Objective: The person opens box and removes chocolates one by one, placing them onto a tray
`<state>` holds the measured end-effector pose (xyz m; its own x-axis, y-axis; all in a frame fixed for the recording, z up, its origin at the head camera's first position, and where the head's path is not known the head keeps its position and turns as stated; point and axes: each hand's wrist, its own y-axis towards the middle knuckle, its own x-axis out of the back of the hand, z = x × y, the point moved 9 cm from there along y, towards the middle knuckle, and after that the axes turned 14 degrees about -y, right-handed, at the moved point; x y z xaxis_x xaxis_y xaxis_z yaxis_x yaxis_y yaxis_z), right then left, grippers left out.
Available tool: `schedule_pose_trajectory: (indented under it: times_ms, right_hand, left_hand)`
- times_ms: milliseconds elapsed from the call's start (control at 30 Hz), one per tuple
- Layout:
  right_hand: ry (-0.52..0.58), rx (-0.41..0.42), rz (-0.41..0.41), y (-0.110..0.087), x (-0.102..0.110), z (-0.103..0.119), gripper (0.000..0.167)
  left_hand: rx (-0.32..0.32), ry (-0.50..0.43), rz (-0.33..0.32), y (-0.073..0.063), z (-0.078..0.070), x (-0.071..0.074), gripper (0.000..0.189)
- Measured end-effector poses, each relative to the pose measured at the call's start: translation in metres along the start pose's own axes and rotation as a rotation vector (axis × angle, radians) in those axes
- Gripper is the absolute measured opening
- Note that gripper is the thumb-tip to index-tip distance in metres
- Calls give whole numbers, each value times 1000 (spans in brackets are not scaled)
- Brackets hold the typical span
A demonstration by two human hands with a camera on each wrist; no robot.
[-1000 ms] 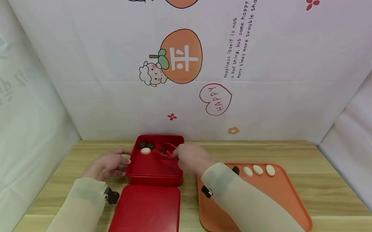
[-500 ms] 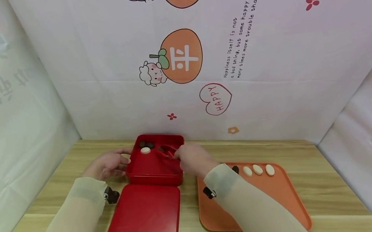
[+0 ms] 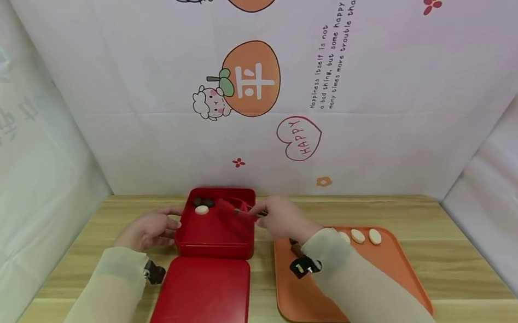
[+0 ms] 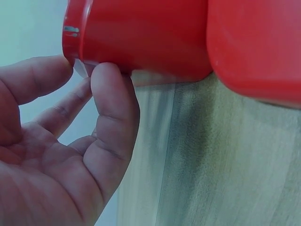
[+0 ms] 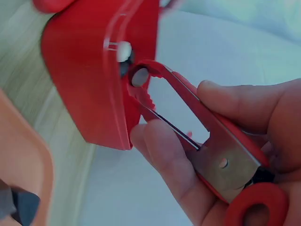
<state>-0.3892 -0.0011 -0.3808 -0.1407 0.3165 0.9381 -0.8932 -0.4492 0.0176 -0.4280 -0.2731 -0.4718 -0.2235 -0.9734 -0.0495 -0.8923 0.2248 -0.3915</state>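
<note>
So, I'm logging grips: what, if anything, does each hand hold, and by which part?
The right hand holds red-and-silver metal tongs by the middle of both arms. The left hand holds nothing; it touches the side of the red rectangular box.

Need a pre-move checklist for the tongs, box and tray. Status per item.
1. Red tongs in the right hand: ok, fingers wrapped around them.
2. Disc-like piece secure between the tong tips: cannot tell. It shows there in the right wrist view, but its hold isn't clear.
3. Left hand at the red box: ok, fingers touching its side.
4. Red lid off: ok, lying flat on the table in front of the box.
5. Whole orange tray visible: not ok, the right sleeve covers part.
</note>
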Motion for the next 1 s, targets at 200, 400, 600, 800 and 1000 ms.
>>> schedule_pose_trajectory:
  times_ms: [200,400,600,800,1000]
  right_hand:
    - [583,-150,73,-13,-1,-36,31]
    - [749,-190,84,-31,3,-61,32]
    - [829,-238,78,-61,10,-95,36]
    - [860,-225,91,-100,22,-120,41]
    - [864,-235,103,-142,32,-139,49]
  left_hand:
    - [-2,13,-9,1,0,2,57]
    - [-8,20,-11,2,0,3,57]
    - [-3,0,-19,1,1,1,57]
    - [12,-23,-33,2,2,2,57]
    - [19,-22,-30,3,3,1,57]
